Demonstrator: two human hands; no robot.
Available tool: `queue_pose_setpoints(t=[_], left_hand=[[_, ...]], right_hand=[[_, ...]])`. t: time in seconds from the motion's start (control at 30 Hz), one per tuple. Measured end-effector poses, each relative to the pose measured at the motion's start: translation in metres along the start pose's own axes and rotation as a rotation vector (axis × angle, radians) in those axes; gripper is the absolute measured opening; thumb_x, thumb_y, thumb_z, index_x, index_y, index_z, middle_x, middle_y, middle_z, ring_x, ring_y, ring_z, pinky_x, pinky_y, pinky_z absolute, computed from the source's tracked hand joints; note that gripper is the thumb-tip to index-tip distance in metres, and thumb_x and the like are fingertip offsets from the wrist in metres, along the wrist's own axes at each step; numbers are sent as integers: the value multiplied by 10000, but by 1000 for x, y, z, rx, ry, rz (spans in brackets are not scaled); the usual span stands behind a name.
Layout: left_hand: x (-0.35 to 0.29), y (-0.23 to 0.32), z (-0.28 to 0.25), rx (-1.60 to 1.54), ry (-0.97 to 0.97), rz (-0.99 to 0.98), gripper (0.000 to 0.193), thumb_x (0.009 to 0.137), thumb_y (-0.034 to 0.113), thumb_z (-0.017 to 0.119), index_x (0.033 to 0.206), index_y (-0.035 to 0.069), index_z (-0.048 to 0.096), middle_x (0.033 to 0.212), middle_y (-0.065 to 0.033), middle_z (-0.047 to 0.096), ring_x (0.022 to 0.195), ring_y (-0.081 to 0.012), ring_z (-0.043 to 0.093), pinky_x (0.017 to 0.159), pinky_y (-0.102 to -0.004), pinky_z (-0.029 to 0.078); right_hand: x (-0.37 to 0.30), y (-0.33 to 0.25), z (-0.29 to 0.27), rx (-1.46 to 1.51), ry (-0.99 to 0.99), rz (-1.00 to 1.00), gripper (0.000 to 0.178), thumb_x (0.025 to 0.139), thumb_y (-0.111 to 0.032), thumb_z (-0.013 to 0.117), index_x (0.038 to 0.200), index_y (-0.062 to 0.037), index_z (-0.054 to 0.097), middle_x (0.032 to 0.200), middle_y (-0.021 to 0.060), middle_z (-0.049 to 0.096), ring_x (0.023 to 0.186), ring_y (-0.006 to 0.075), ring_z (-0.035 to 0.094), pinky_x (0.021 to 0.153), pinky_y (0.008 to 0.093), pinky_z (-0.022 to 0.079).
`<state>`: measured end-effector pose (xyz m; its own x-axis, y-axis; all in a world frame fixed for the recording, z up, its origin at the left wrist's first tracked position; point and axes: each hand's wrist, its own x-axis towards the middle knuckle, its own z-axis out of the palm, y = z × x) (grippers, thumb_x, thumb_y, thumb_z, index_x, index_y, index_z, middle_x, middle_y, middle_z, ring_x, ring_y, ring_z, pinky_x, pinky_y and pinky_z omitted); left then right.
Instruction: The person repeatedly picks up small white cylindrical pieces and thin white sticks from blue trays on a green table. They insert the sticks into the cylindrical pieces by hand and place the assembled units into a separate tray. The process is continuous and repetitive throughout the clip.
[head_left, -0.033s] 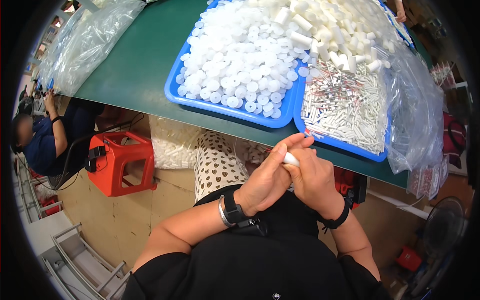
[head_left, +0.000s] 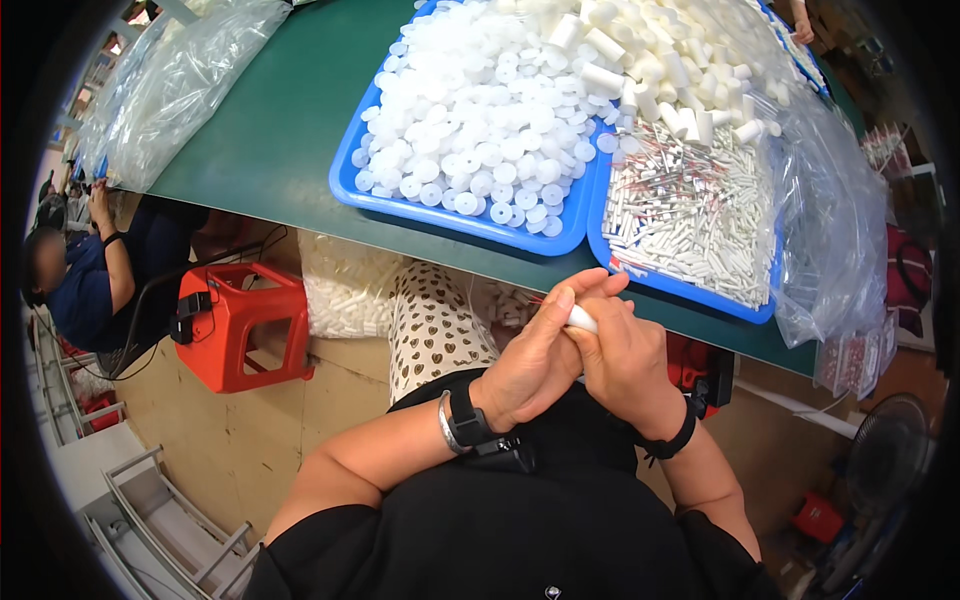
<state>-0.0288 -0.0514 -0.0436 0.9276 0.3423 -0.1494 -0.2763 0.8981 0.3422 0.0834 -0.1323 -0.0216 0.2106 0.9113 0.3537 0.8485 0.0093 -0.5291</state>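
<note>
My left hand [head_left: 530, 368] and my right hand [head_left: 632, 365] meet in front of my body, just off the near table edge. Between their fingers they grip a smooth white cylindrical piece [head_left: 581, 319], mostly covered by the fingers. A thin reddish bit pokes out by the left thumb. Beyond the hands, a blue tray [head_left: 470, 228] holds a heap of translucent white discs [head_left: 480, 120]. To its right, a second blue tray [head_left: 690, 296] carries many thin white pieces with reddish leads [head_left: 690, 220]. Thick cream-white cylinders [head_left: 670, 70] are piled behind it.
The trays stand on a green table [head_left: 270, 140]. Clear plastic bags lie at its left [head_left: 190, 90] and right [head_left: 825, 200]. A red stool [head_left: 240, 330] and a bag of white pieces [head_left: 345, 290] are on the floor. A seated person [head_left: 90, 270] is at the left, a fan [head_left: 890, 450] at the right.
</note>
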Motion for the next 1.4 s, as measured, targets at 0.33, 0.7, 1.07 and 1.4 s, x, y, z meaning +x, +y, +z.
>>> queue_pose_setpoints(t=[0.33, 0.7, 1.07, 1.4], left_hand=[[3, 5, 1, 23, 8, -49, 602, 1027, 538, 239, 1460, 125, 304, 1483, -127, 399, 1277, -304, 484, 1094, -448, 404], [-5, 18, -5, 225, 103, -91, 629, 1039, 537, 226, 1509, 121, 276, 1480, -131, 406, 1316, -261, 456, 1075, -424, 411], [-10, 3, -14, 446, 104, 58, 542, 1072, 423, 235, 1363, 10, 430, 1394, -152, 501, 1217, -266, 550, 1025, -391, 469], [-14, 11, -6, 222, 237, -63, 555, 1074, 432, 212, 1345, 11, 451, 1395, -164, 496, 1253, -249, 517, 1070, -392, 424]], right_hand=[[-5, -16, 13, 255, 23, 334, 132, 980, -104, 551, 1032, 17, 553, 798, 186, 663, 679, 332, 683, 547, 370, 503], [9, -11, -2, 1254, -297, 918, 405, 1062, -361, 393, 1014, -6, 581, 653, -6, 509, 485, 23, 331, 436, 198, 258], [-5, -11, 10, 1167, -317, 752, 387, 1066, -334, 386, 997, -8, 582, 651, -16, 467, 486, 45, 306, 445, 208, 253], [-4, 4, 8, 1509, -487, 979, 511, 1073, -421, 297, 1020, 4, 575, 663, 33, 532, 412, 41, 345, 389, 180, 273]])
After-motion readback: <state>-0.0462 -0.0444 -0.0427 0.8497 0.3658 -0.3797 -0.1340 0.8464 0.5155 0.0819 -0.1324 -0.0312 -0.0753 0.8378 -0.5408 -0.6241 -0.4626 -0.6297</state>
